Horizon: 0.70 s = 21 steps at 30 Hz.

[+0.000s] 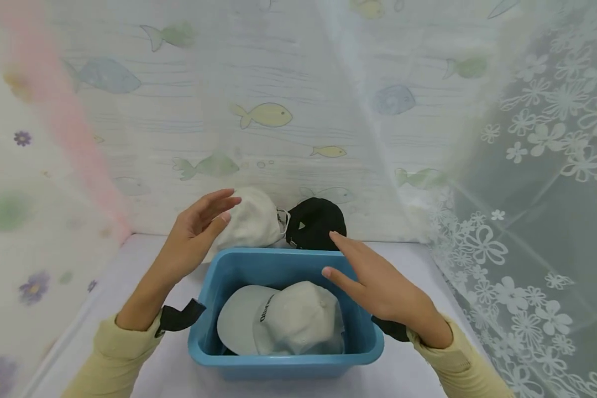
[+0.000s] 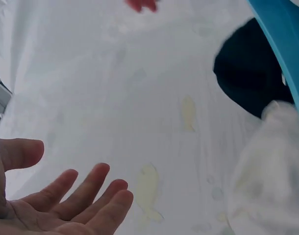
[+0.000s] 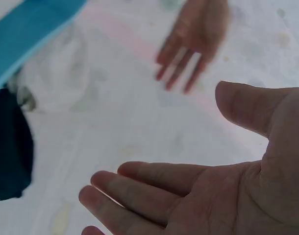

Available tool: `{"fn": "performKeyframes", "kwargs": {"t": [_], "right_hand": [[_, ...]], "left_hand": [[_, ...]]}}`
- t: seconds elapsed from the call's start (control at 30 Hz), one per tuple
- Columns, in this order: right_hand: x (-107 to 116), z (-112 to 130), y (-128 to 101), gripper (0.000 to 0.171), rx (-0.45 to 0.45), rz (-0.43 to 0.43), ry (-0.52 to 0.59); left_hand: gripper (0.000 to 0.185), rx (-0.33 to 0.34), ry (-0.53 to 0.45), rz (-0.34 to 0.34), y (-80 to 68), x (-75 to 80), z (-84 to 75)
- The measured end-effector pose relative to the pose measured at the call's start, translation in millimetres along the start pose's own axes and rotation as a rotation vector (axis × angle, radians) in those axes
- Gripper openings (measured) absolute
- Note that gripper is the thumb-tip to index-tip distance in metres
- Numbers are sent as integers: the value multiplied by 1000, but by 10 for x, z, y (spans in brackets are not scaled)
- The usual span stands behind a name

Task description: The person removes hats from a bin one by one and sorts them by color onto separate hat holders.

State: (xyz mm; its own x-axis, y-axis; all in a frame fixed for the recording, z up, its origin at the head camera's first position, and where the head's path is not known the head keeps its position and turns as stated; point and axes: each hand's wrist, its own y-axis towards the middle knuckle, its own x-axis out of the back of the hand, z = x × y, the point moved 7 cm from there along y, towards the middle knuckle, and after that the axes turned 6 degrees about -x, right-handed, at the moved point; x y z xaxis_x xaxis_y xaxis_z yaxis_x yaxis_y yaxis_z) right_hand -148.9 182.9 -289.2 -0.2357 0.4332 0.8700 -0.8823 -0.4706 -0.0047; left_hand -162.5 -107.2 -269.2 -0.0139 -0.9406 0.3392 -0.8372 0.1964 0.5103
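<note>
A blue plastic bin [image 1: 283, 358] stands on the white surface before me, with a light grey cap [image 1: 283, 318] lying inside it. Behind the bin, against the fish-patterned wall, sit a white cap [image 1: 251, 221] and a black cap [image 1: 315, 222]. My left hand [image 1: 199, 221] hovers open just in front of the white cap, fingers straight, holding nothing. My right hand [image 1: 365, 273] hangs open over the bin's far right corner, below the black cap. In the wrist views the left hand [image 2: 66, 200] and right hand [image 3: 198, 181] show bare palms, with the black cap [image 2: 250, 68] and white cap [image 3: 61, 73] beyond.
A fish-print sheet [image 1: 268, 116] forms the back wall. A sheer floral curtain [image 1: 537, 182] closes the right side, and a flower-print sheet [image 1: 25, 210] the left. The white surface [image 1: 134, 265] runs around the bin.
</note>
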Motion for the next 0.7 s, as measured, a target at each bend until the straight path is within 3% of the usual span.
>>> {"fn": "performKeyframes", "kwargs": {"t": [0.17,0.33,0.47,0.7], "right_hand": [[-223,-365,-155,86,-57,6,11],[-550,-709,-258,85,-111,77,74],[-783,-918,-361,89,-121,102,91],[-952,-1050,-476,89,-28,-34,37]], "left_hand": [[45,-66,-9,79,22,-319,-160],[44,-77,78,143,42,-644,-143],[45,-60,152,266,9,-977,-92],[44,-29,164,493,-8,-1442,180]]}}
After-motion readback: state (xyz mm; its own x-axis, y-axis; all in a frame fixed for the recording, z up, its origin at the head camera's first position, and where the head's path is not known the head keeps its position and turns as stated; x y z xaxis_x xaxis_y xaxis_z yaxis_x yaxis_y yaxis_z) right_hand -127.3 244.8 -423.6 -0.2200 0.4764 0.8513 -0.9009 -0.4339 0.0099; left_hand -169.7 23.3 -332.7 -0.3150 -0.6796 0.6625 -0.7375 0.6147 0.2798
